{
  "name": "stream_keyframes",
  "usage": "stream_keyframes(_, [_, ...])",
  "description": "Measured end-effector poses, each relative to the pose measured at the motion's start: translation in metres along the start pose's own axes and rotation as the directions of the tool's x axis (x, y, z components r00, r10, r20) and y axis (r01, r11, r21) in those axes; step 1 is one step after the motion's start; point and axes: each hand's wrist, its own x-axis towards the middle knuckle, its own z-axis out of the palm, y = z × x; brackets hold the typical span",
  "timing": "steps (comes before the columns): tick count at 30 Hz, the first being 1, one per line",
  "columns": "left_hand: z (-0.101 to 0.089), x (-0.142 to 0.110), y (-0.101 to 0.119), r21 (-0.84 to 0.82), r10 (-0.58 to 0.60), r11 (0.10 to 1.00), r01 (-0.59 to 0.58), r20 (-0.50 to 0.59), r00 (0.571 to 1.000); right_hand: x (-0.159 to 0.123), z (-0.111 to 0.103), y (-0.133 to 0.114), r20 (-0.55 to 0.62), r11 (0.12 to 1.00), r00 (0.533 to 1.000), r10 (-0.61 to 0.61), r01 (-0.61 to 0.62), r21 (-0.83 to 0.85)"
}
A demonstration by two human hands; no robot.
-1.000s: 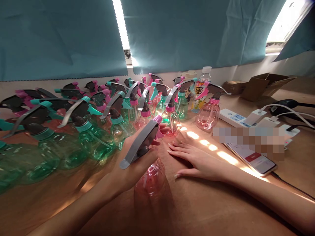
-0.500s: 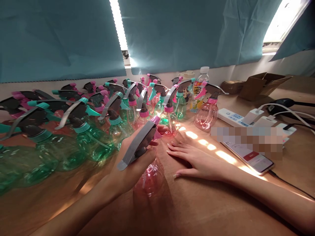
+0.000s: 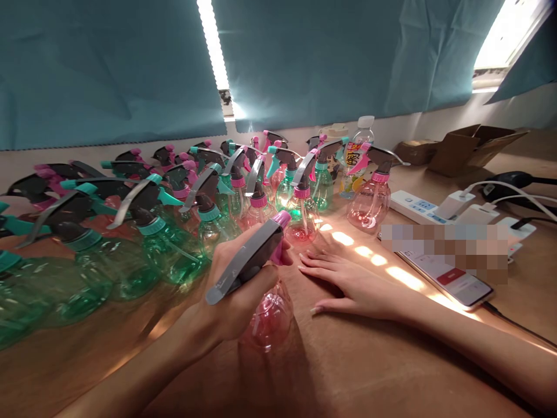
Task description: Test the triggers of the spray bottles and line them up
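My left hand (image 3: 243,284) is wrapped round the neck of a pink spray bottle (image 3: 268,319), its fingers curled at the pink trigger. The bottle stands on the brown table (image 3: 357,371), its grey-and-black spray head pointing away from me with a pink nozzle. My right hand (image 3: 343,284) lies flat on the table to the right, fingers spread, holding nothing. Just beyond the hands stands another pink spray bottle (image 3: 302,217). A green spray bottle (image 3: 169,249) is among those left of my left hand.
Several more green and pink spray bottles crowd the left and back. A lone pink spray bottle (image 3: 369,200) stands right of them, before a clear drink bottle (image 3: 363,139). At right are a power strip (image 3: 413,204), a phone (image 3: 452,278), cables and an open cardboard box (image 3: 474,151).
The fingers of my left hand have curled in closer, drawing the pink trigger back toward the bottle's neck. My right hand stays flat. The view has shifted slightly.
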Motion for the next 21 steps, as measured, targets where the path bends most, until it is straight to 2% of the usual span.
stream_keyframes(7, [0.0037, 0.0022, -0.0088, 0.000, -0.001, 1.000, 0.001, -0.035, 0.999, -0.0003, -0.0034, -0.0029, 0.008, 1.000, 1.000, 0.012, -0.012, 0.017])
stream_keyframes(13, [0.0052, 0.0030, -0.0019, 0.006, 0.018, 1.000, -0.017, -0.059, 0.998, -0.0014, -0.0022, -0.0018, -0.014, 0.999, 1.000, 0.011, -0.011, 0.043])
stream_keyframes(21, [0.0067, 0.0048, -0.0024, 0.042, 0.017, 0.999, -0.013, -0.092, 0.996, -0.0015, -0.0025, -0.0012, 0.025, 1.000, 0.999, 0.026, -0.026, 0.012])
